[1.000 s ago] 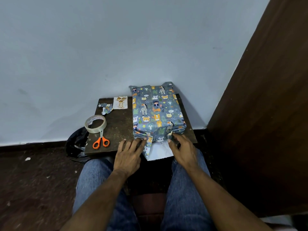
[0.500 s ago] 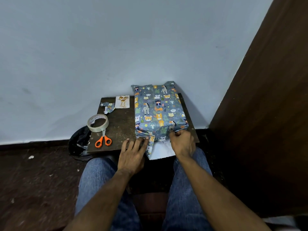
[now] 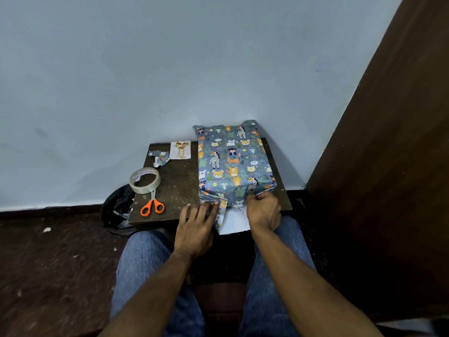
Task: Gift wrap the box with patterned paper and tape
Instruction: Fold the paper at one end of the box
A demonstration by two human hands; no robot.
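A box wrapped in blue-grey paper with cartoon animals (image 3: 232, 164) lies on the right half of a small dark table (image 3: 177, 188). At its near end a loose flap (image 3: 230, 221) hangs over the table edge, its white underside showing. My left hand (image 3: 196, 223) lies with straight fingers pressing the folded paper at the box's near left corner. My right hand (image 3: 263, 211) has curled fingers pinching the paper at the near right corner. A roll of clear tape (image 3: 144, 180) sits at the table's left edge.
Orange-handled scissors (image 3: 152, 206) lie just in front of the tape. A scrap of the same paper (image 3: 160, 159) and a small white card with gold shapes (image 3: 181, 150) lie at the back left. A wall stands behind, a brown wooden panel (image 3: 388, 166) to the right, a dark bag (image 3: 116, 205) below left.
My right hand has moved from flat beside the flap up to the box's near right corner and curled onto the paper. My left hand has stayed at the left corner.
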